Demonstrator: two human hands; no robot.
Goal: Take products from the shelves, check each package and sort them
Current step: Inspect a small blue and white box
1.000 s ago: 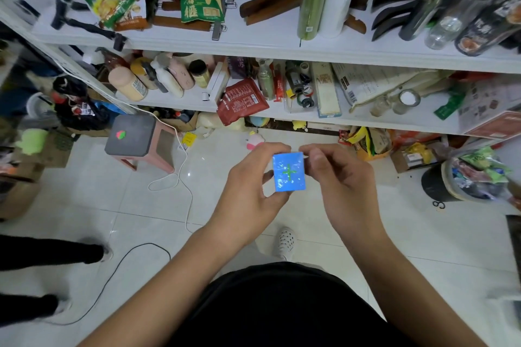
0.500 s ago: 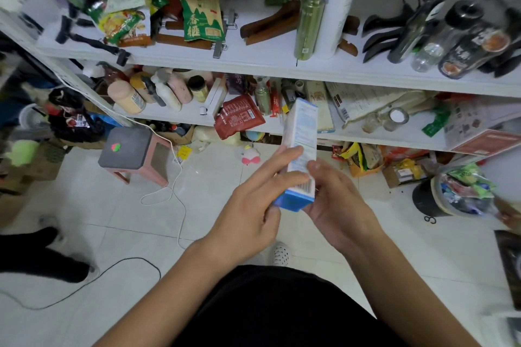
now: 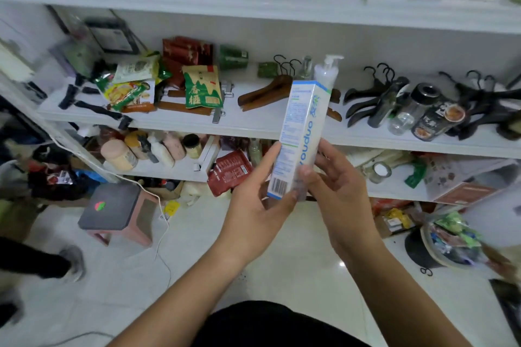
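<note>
Held in both hands in front of the shelves, above the tiled floor (image 3: pixel 284 251): one tall white-and-blue box (image 3: pixel 300 138). Near upright, top end leaning slightly right. Barcode at the lower end of the printed face turned toward the camera; blue lettering running up the adjoining face.

Gripped at the lower end only. Left hand (image 3: pixel 253 205) against the left face, index finger laid along it, thumb at the bottom corner. Right hand (image 3: pixel 335 191) on the right side, thumb pressed on the lettered face, fingers behind. Each grip clamped on the box. Upper end free, overlapping in view the middle shelf (image 3: pixel 253 124) and a white pump bottle (image 3: pixel 327 73) standing on it.

On the middle shelf: green snack bag (image 3: pixel 201 87), brown wooden hangers (image 3: pixel 265 93), black hangers (image 3: pixel 372 90).

On the shelf below: bottles lying on their sides, red pouch (image 3: pixel 228 172) hanging over the front edge.

On the floor at left: grey-topped pink stool (image 3: pixel 112 205), white cable (image 3: pixel 163 222) just beside it.

At right: dark bin (image 3: pixel 417 251) holding wrappers.
</note>
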